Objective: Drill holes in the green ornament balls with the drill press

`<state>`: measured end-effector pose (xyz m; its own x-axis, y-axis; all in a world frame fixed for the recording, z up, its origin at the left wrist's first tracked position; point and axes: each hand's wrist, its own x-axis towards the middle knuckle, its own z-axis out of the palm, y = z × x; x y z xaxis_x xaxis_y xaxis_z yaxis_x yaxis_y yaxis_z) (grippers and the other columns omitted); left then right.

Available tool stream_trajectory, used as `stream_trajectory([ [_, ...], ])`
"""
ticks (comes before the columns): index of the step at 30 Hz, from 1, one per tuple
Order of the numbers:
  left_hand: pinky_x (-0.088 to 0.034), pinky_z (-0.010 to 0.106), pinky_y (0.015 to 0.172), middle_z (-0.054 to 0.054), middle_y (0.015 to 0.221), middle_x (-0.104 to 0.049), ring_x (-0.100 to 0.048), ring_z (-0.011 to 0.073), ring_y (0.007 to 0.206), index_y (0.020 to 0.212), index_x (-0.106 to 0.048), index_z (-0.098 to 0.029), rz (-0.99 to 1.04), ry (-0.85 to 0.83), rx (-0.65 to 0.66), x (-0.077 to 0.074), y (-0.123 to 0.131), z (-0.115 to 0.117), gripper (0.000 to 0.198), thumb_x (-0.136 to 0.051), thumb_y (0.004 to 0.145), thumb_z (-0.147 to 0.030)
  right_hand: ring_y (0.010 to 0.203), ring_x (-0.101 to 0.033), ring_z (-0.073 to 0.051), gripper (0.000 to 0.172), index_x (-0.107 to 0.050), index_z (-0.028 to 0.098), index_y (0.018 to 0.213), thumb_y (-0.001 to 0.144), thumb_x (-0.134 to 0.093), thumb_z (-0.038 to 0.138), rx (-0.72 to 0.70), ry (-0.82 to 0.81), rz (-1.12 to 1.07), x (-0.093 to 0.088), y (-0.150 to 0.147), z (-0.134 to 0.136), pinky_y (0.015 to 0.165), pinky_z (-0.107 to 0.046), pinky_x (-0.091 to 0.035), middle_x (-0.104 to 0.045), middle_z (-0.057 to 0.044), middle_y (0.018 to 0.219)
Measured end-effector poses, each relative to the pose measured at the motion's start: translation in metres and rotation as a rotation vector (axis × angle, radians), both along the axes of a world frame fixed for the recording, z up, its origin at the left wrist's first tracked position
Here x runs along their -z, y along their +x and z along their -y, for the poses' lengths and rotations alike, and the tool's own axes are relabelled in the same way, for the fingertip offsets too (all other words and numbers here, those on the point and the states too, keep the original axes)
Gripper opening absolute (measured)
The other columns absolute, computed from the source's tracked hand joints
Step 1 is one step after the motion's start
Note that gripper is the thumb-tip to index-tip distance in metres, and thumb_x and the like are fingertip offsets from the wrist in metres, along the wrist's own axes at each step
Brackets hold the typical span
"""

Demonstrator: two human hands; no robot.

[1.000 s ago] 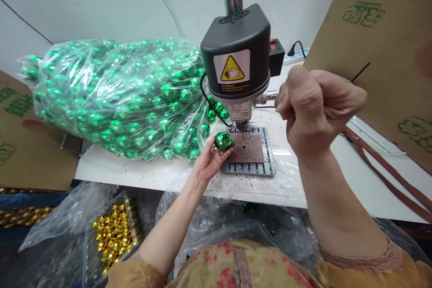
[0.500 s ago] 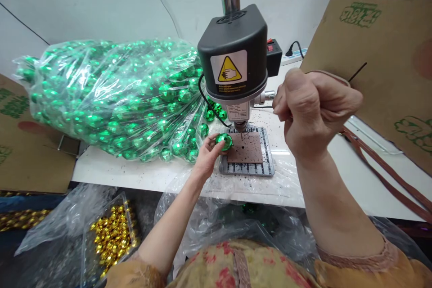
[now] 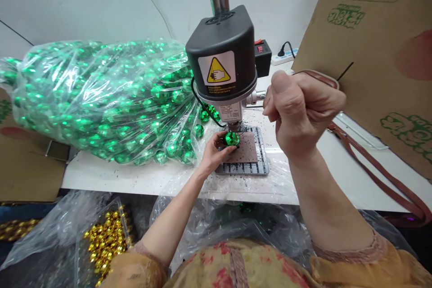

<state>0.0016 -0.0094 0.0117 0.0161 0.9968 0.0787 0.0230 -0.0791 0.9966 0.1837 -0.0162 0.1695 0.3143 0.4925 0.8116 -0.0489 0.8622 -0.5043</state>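
A green faceted ball [image 3: 231, 139] is pinched between the thumb and fingers of my left hand [image 3: 216, 150], over the brown board on the metal base plate [image 3: 263, 162]. It sits directly below the chuck [image 3: 233, 125] of a small black drill press [image 3: 221, 54]; the bit's tip is hidden behind the ball. On the right, my right hand [image 3: 303, 108] is closed in a fist at the drill press's feed lever [image 3: 259, 95]. The lever's end disappears inside the fist.
A clear bag [image 3: 101, 99] packed with green balls lies on the white table at left. Dark shavings surround the base. Cardboard boxes [image 3: 378, 54] flank both sides. A brown strap [image 3: 374, 166] lies at right. Below stands a clear bin of small gold balls [image 3: 108, 238].
My left hand has brought the green ball from the base plate's left edge to beneath the chuck. My right fist keeps its place at the lever. The view has shifted slightly.
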Motion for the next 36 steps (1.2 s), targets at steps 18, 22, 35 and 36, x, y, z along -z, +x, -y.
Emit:
stream_trajectory([
  [18, -0.041, 0.042, 0.111, 0.008, 0.12, -0.066, -0.059, 0.0291, 0.119, 0.123, -0.063, -0.022, -0.155, 0.128, 0.043, 0.0, 0.019, 0.011, 0.055, -0.086, 0.073, -0.024, 0.039, -0.039, -0.008, 0.045, -0.056, 0.023, 0.05, 0.089, -0.071, 0.041, -0.03, -0.008, -0.011, -0.001, 0.0, 0.0, 0.042, -0.03, -0.031, -0.039, 0.004, 0.041],
  [22, -0.041, 0.043, 0.111, 0.008, 0.119, -0.066, -0.059, 0.0297, 0.121, 0.123, -0.063, -0.023, -0.147, 0.137, 0.039, 0.007, 0.019, 0.009, 0.052, -0.085, 0.076, -0.027, 0.038, -0.035, -0.005, 0.048, -0.052, 0.021, 0.048, 0.089, -0.071, 0.038, 0.005, -0.009, -0.023, -0.01, -0.002, -0.004, 0.042, -0.028, -0.029, -0.04, 0.006, 0.041],
  [35, -0.05, 0.041, 0.102, 0.009, 0.121, -0.067, -0.064, 0.0256, 0.114, 0.124, -0.06, -0.021, -0.224, 0.238, 0.047, 0.02, 0.02, 0.009, 0.051, -0.081, 0.082, -0.043, 0.036, -0.027, -0.005, 0.047, -0.051, 0.021, 0.049, 0.088, -0.072, 0.035, -0.053, -0.073, -0.026, -0.028, -0.002, -0.022, 0.041, -0.029, -0.025, -0.037, 0.007, 0.042],
  [36, -0.051, 0.04, 0.101, 0.009, 0.12, -0.068, -0.065, 0.025, 0.112, 0.123, -0.059, -0.021, -0.225, 0.241, 0.037, 0.021, 0.02, 0.009, 0.051, -0.08, 0.083, -0.044, 0.036, -0.028, -0.005, 0.047, -0.051, 0.02, 0.049, 0.088, -0.071, 0.037, -0.041, -0.067, -0.019, -0.027, -0.002, -0.02, 0.041, -0.029, -0.026, -0.037, 0.007, 0.042],
])
